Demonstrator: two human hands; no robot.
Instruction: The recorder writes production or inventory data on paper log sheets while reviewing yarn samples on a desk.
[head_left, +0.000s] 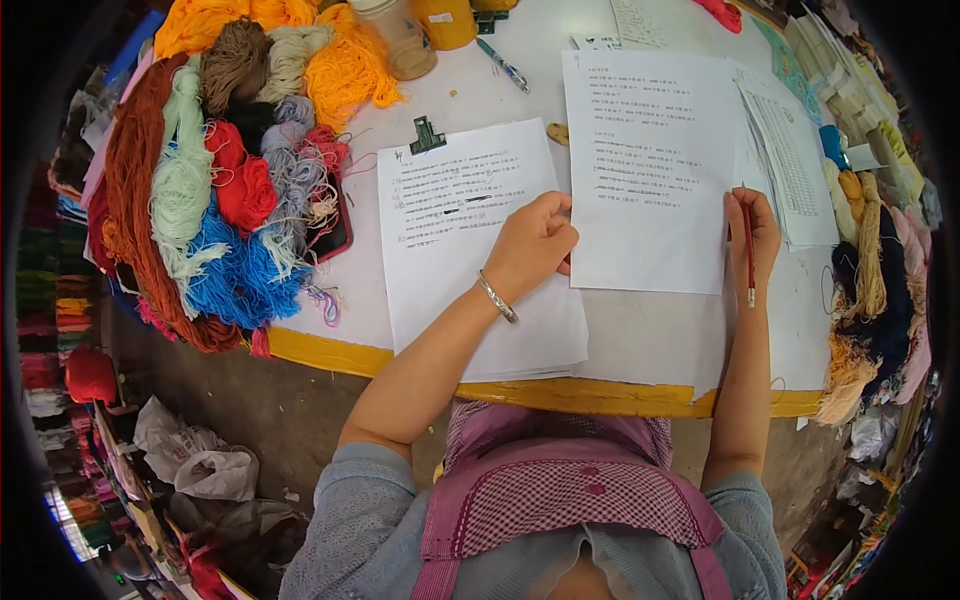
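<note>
Above the worktop's (640, 330) front edge, the left hand (540, 235), curled closed, apparently pinches the printed sheet (650, 245), its fingertips partly hidden; the right hand (762, 240) closes round a slim red pencil (750, 250). Loosened fingers could let the thin, smooth paper slip. Fluffy yarn skeins (183, 190) crowd the left edge.

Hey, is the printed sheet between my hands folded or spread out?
Spread out: the printed sheet between the left hand and right hand shows a broad, open face, with no fold visible.
</note>
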